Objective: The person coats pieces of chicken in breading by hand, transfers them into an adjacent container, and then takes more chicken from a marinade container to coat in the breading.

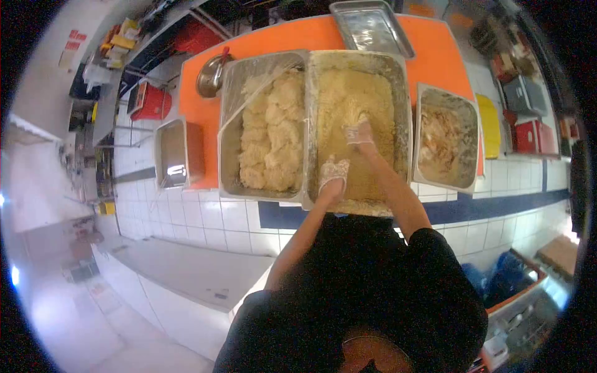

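A deep metal tub [403, 124] in the middle of the orange table holds a yellowish, crumbly mass [354, 87]. My right hand [359, 132] presses into this mass near the tub's centre, its fingertips partly sunk in it. Closer to my body, my left hand [334, 174] rests on the mass at the tub's near left, fingers spread and coated with pale dough. Beside it on the left, a second metal tub [230, 143], partly covered with clear film, contains large lumps of pale dough [270, 137]. Whether my right fingers grip any of the mass is hidden.
On the orange table [435, 56] are an empty metal tray [373, 28] at the back, a metal bowl [211, 76] at the left, and a smaller tub [476, 143] with brown-streaked contents at the right. Another container [180, 152] stands at the left edge.
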A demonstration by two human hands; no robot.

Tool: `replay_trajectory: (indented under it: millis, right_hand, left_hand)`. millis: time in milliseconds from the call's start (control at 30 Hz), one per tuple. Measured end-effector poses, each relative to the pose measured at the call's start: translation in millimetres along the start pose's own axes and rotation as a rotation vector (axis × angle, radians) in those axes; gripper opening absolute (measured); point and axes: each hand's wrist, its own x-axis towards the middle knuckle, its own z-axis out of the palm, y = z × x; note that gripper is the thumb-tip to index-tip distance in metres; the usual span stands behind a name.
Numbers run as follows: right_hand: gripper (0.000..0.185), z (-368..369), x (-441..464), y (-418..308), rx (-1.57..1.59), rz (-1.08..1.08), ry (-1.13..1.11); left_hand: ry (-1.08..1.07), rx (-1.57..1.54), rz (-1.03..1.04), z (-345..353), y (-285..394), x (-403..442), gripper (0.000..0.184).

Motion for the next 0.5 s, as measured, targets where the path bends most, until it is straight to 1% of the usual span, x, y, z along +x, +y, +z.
replay_trajectory:
  millis: [33, 67, 100, 133, 167, 200, 267, 300, 333, 367, 400, 433, 467, 500]
  right_hand:
    - [0.036, -4.4, -1.7, 5.9, 0.299, -0.041, -0.075]
    - [0.035, -10.3, -3.7, 11.9, 0.712, -0.075, -0.186]
    - [0.034, -25.6, -9.0, 15.0, 1.193, -0.113, -0.476]
    - [0.034, -31.6, -19.3, 11.8, 1.124, 0.016, -0.291]
    - [0.033, -37.7, -29.4, 8.7, 1.05, 0.154, -0.117]
    - [0.033, -51.7, -35.6, -0.7, 0.961, 0.222, -0.091]
    - [0.034, -78.8, -50.9, -34.1, 0.788, 0.238, -0.093]
    - [0.035, -92.1, -57.8, -55.4, 0.714, 0.225, -0.089]
    - [0.036, -102.2, -63.2, -73.6, 0.636, 0.196, -0.083]
    - [0.036, -111.6, -66.2, -88.9, 0.542, 0.135, -0.071]
    - [0.037, -116.8, -69.6, -96.7, 0.408, 0.007, -0.057]
    - [0.036, -114.0, -71.9, -85.7, 0.236, -0.234, -0.021]
    - [0.034, -112.6, -74.3, -78.8, 0.063, -0.465, 0.058]
    - [0.034, -124.2, -78.7, -94.4, -0.084, -0.203, 0.072]
  left_hand:
    - [0.036, -0.011, 0.014, 0.6, -8.3, 3.3, 0.046]
    - [0.195, 0.207, 0.282, 5.6, -33.3, 21.5, 0.044]
    - [0.272, 0.3, 0.419, 8.1, -35.1, 29.2, 0.043]
    - [0.366, 0.401, 0.548, 5.1, -26.8, 33.8, 0.041]
    - [0.318, 0.015, 0.372, 4.6, -18.2, 34.8, 0.042]
    - [0.256, -0.366, 0.192, -4.4, 4.5, 31.7, 0.043]
    - [0.087, -1.105, -0.19, -21.5, 46.6, 25.3, 0.045]
    - [-0.009, -1.428, -0.293, -14.0, 45.3, 31.4, 0.047]
    - [-0.078, -1.738, -0.441, -6.5, 44.2, 37.5, 0.05]
    - [-0.086, -1.747, -0.441, -6.6, 54.7, 35.5, 0.05]
    - [-0.175, -1.819, -0.391, -8.9, 64.8, 32.4, 0.048]
    - [-0.265, -1.884, -0.345, -11.2, 73.6, 27.1, 0.046]
    - [-0.27, -1.88, -0.354, -8.3, 73.4, 26.9, 0.046]
    - [-0.223, -1.802, -0.314, -1.5, 65.4, 33.9, 0.044]
